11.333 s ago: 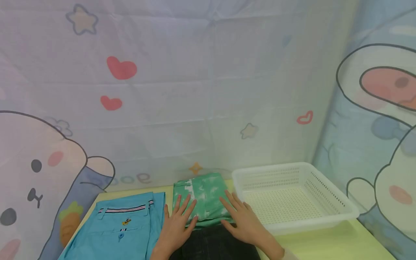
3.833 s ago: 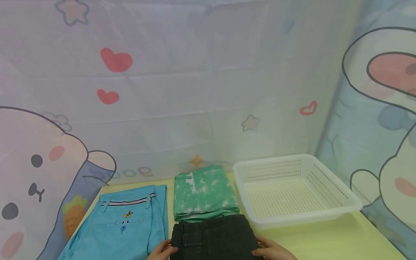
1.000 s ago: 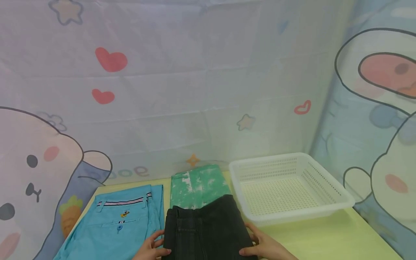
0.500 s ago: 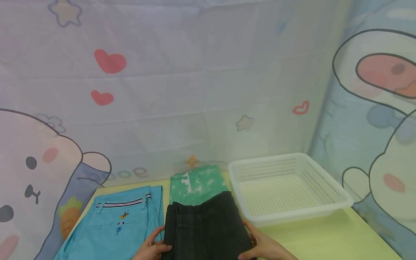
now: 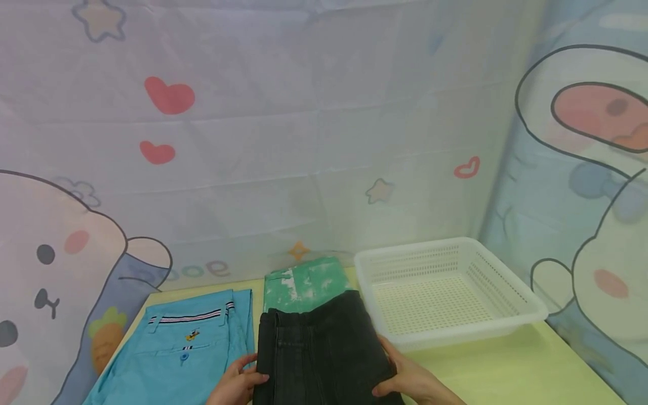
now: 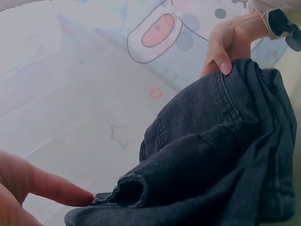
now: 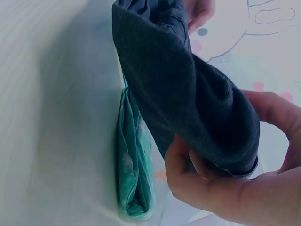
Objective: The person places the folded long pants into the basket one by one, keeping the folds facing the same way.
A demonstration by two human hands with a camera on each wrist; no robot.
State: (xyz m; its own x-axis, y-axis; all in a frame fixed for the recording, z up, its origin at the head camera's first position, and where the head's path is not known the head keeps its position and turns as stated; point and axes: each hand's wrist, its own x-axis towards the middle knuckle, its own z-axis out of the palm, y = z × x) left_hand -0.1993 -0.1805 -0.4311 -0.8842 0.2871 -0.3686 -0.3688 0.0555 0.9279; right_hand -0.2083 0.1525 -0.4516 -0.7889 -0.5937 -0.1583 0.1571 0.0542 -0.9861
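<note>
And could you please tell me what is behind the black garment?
The far part of the folded green garment shows behind the black garment, on the table. Its near part is covered in the head view; the right wrist view shows one folded side.

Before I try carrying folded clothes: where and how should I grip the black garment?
I'd grip the black garment by both side edges, one hand from each side: it's folded broad, and its loose layers might open if lifted singly.
</note>
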